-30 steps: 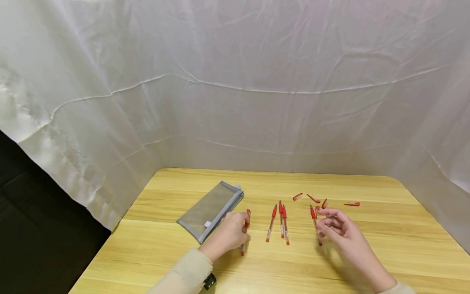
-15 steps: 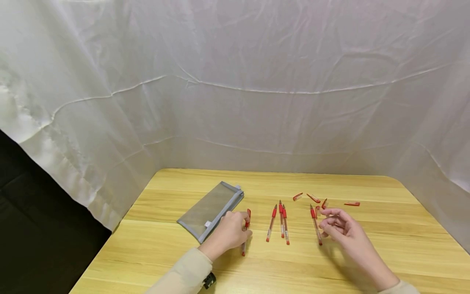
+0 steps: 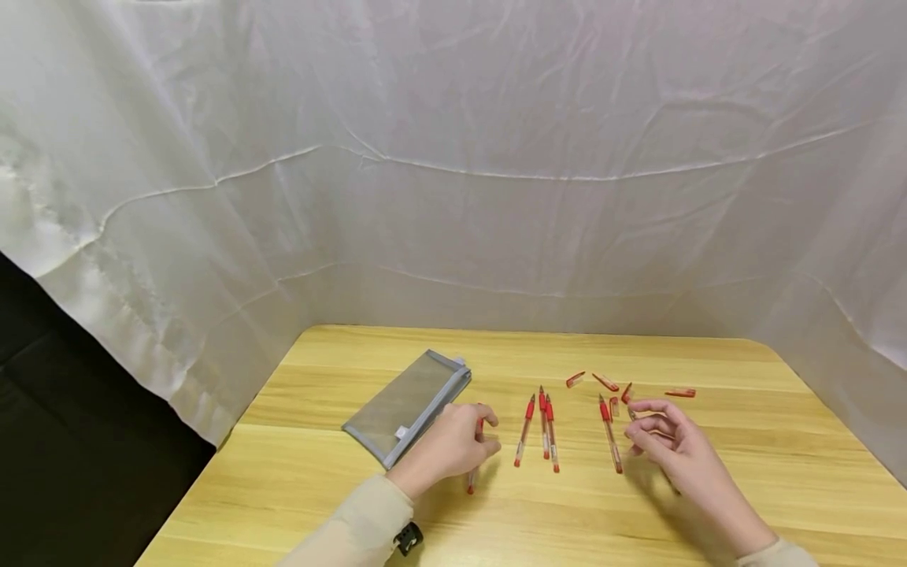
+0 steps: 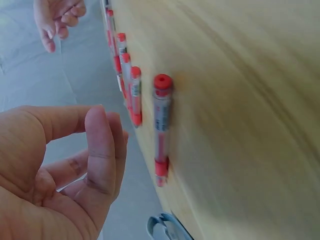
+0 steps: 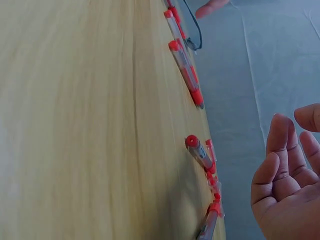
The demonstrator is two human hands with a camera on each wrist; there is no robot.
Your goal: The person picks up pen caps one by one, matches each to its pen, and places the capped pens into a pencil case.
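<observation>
Left wrist view: the left hand [image 4: 70,173] and right hand [image 4: 58,19] curved loosely, empty, a pen [image 4: 162,125] at the left's two o'clock. A light touch seemed best, lest it roll.

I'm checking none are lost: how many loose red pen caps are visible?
5: the leftmost cap, the cap just right of it, the cap beside a pen, the cap behind that, the rightmost cap. The right hand may hide more.

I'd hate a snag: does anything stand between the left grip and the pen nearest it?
Nothing visible does. The left wrist view shows open space between the left grip and the pen; the pouch lies to its left, three other pens to its right.
</observation>
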